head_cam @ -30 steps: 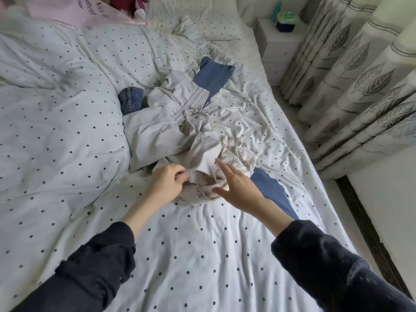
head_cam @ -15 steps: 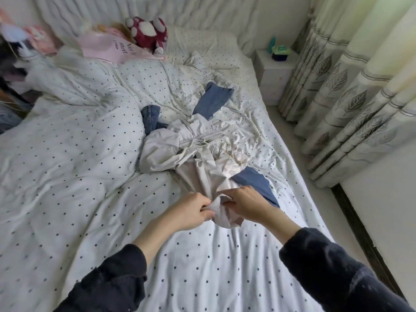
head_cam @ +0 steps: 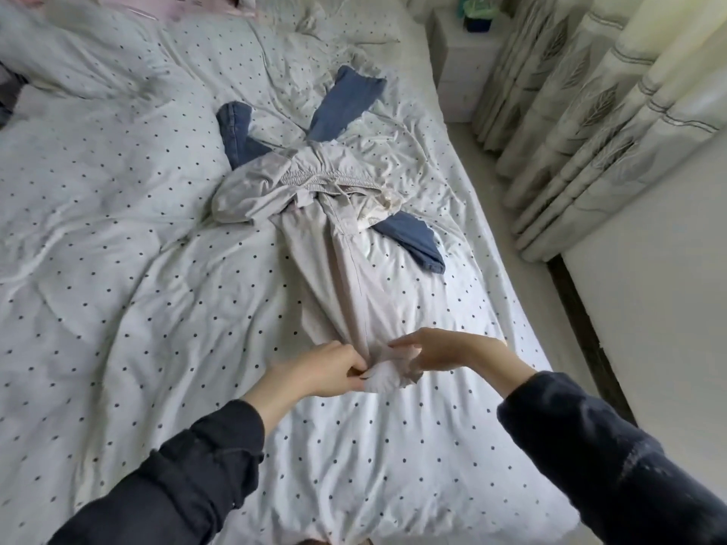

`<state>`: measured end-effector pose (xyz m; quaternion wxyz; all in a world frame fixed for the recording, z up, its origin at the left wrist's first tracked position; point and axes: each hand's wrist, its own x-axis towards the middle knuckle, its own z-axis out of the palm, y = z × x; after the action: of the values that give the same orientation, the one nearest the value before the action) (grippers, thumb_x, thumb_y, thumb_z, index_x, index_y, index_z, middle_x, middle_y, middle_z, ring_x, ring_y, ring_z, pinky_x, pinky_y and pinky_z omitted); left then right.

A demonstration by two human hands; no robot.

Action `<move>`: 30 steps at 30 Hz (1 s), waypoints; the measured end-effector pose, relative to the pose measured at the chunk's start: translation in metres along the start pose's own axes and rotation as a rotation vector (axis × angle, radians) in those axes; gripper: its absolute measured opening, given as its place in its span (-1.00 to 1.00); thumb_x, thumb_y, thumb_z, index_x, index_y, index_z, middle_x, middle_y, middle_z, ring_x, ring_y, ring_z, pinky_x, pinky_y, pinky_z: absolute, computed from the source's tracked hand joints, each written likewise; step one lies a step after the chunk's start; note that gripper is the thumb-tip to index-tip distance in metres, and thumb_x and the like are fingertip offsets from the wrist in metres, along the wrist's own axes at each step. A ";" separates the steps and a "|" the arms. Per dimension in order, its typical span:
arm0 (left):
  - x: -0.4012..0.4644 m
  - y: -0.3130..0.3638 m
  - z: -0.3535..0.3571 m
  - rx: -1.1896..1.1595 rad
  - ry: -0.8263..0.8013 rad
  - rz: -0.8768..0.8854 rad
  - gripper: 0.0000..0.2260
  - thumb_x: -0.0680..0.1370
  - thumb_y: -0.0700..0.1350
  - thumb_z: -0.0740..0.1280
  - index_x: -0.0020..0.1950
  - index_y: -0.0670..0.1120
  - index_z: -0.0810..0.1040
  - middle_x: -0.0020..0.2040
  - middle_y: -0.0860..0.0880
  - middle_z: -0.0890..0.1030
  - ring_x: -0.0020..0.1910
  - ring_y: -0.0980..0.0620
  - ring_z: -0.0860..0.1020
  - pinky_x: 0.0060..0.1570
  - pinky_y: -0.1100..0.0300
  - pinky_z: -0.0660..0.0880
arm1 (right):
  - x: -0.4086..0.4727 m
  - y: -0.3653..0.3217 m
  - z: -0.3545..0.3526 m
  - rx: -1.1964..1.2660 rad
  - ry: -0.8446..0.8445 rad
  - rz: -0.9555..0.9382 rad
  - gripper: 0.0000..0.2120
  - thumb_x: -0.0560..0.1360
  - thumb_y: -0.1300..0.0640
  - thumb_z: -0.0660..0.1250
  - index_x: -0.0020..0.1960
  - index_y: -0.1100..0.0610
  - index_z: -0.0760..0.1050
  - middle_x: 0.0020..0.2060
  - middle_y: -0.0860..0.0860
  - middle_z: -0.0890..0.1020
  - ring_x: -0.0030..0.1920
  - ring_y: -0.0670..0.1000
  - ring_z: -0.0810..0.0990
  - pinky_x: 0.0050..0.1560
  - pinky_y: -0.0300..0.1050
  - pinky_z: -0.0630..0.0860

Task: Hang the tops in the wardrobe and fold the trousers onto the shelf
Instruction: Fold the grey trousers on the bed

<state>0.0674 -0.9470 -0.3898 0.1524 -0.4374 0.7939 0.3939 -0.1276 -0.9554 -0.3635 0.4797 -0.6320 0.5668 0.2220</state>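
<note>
The pale grey cotton trousers with an elastic drawstring waist (head_cam: 342, 245) lie on the white polka-dot bed sheet (head_cam: 393, 466), waistband at the far end, one leg stretched toward the near edge. The left hand (head_cam: 318, 369) pinches the hem of that leg, thumb & fingers curled onto the cloth. The right hand (head_cam: 444, 350) sits just right of the same hem w/ its forefinger pointing left over the fabric; whether its lower fingers clamp the cloth or only touch it, I cannot tell.

Step in hand, as I judge it: straightening the leg before folding. To do it well:
- get a firm pinch at each hem corner, hands apart, so the leg pulls flat, not bunched
- draw it straight toward the near edge, seam in line
- free the other leg, crumpled at the left near the waist, & lay it on top before folding
- mind the blue denim jeans (head_cam: 409, 238) underneath; a hard tug may drag them along

Hard to make out:
- the jeans are mostly covered, only parts poke out
- a patterned pale garment (head_cam: 377, 208) by the waistband, top or not unclear
- no wardrobe or shelf in view
- pink items at the far left edge are cut off
</note>
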 end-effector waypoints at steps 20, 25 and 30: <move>0.061 -0.166 -0.043 -0.220 0.574 -0.109 -0.58 0.59 -0.23 0.18 0.46 -0.07 0.28 0.48 -0.04 0.25 0.45 0.02 0.25 0.39 0.25 0.14 | 0.228 -0.095 -0.096 -0.069 0.846 0.117 -0.69 0.57 -0.04 0.14 0.18 0.14 0.41 0.17 0.03 0.49 0.29 0.09 0.41 0.44 0.20 -0.11; 0.077 -0.179 -0.062 -0.120 0.665 -0.105 -0.44 0.56 -0.29 0.18 0.52 0.03 0.14 0.54 -0.02 0.10 0.51 -0.03 0.11 0.39 0.12 0.20 | 0.232 -0.084 -0.104 -0.142 0.897 0.094 -0.72 0.52 0.29 0.09 -0.05 0.13 0.58 -0.23 0.14 0.61 -0.07 0.18 0.59 0.50 -0.04 -0.09; 0.098 -0.165 -0.077 0.080 0.668 0.014 -0.22 0.45 -0.38 0.25 0.54 0.05 -0.03 0.56 -0.07 -0.05 0.53 -0.10 -0.04 0.42 0.04 0.14 | 0.191 -0.071 -0.102 0.138 0.796 -0.107 -0.81 0.52 0.13 0.26 0.00 0.05 0.65 -0.18 0.22 0.63 -0.08 0.21 0.55 -0.17 -0.04 0.35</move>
<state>0.1538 -1.1126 -0.4785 -0.1021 -0.5304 0.8179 0.1983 -0.0390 -1.1465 -0.4511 0.2749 -0.6634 0.6882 -0.1035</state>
